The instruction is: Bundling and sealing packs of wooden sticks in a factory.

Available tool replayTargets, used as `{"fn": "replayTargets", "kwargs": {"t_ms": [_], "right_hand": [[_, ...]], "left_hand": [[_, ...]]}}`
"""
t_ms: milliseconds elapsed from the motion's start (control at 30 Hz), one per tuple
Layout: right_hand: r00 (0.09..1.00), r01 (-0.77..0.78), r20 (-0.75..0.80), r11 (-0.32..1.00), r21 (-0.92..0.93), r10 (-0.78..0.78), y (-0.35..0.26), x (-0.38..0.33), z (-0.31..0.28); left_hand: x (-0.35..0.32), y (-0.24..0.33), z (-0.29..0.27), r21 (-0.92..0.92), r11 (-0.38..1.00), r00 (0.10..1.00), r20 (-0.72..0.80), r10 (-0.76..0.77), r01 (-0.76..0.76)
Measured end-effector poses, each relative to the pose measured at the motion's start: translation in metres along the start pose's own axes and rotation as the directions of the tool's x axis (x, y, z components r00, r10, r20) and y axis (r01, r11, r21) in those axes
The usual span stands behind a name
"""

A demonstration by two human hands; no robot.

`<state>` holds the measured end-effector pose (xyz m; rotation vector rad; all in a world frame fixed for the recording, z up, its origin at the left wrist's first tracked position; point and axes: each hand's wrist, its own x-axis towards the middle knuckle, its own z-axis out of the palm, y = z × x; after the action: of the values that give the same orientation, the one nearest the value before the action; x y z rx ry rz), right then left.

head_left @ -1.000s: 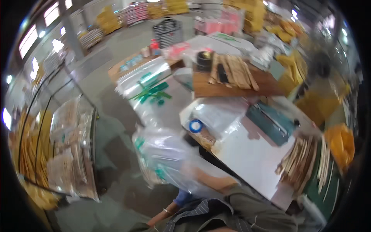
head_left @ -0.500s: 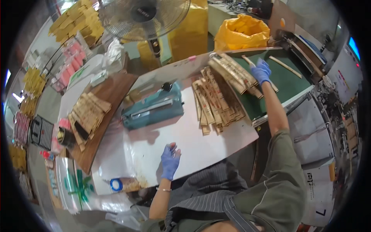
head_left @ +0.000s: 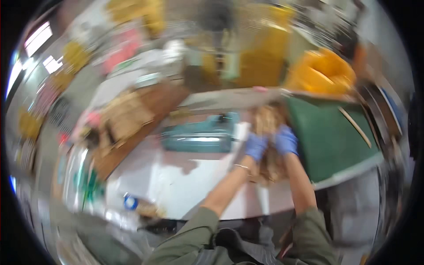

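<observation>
My blue-gloved left hand (head_left: 256,145) and right hand (head_left: 286,140) flank flat tan strips (head_left: 267,120); I can't tell if blurred fingers grip.

The gloved left hand (head_left: 256,146) and right hand (head_left: 287,140) are flanking a pile of light brown strips (head_left: 266,121), their fingers seemingly touching its sides; blur is hiding the exact grip. The pile is extending beyond the fingertips and back between the wrists. Near the left fingers, on their left, a teal device (head_left: 198,140) is sitting on a white tabletop (head_left: 212,172). Right of the right fingers, a green surface (head_left: 327,145) is carrying a lone strip (head_left: 354,126); beyond it, a yellow bag (head_left: 324,73) is standing open. Well left of the fingers, a brown board (head_left: 161,99) is bearing other strips (head_left: 128,112).
</observation>
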<state>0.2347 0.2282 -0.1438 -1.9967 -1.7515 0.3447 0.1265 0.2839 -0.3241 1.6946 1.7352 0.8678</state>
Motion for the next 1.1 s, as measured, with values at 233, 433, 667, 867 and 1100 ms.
{"fn": "replayTargets", "kwargs": {"t_ms": [233,433,667,867,1100], "right_hand": [[0.924,0.144,-0.381,0.898,0.416,0.029,0.216,0.079,0.109],[0.976,-0.140,0.190,0.361,0.922,-0.107,0.144,0.042,0.147],[0.824,-0.561,0.550,-0.052,0.826,-0.137,0.107,-0.084,0.067],[0.888,0.134,-0.038,0.178,0.975,-0.459,0.045,-0.111,0.014],[0.799,0.370,-0.316,0.004,0.929,-0.512,-0.047,-0.141,-0.030]], "left_hand": [[-0.042,0.130,-0.039,0.095,0.847,0.821,0.212,-0.530,0.522],[-0.043,0.065,-0.040,-0.548,0.767,0.942,0.163,-0.294,0.334],[-0.130,0.076,-0.084,-0.782,0.537,0.930,0.366,-0.014,0.316],[-0.155,0.103,-0.181,-0.778,0.418,0.762,-0.116,0.637,-0.468],[-0.172,0.093,-0.218,-0.757,0.417,0.702,-0.076,0.709,-0.504]]}}
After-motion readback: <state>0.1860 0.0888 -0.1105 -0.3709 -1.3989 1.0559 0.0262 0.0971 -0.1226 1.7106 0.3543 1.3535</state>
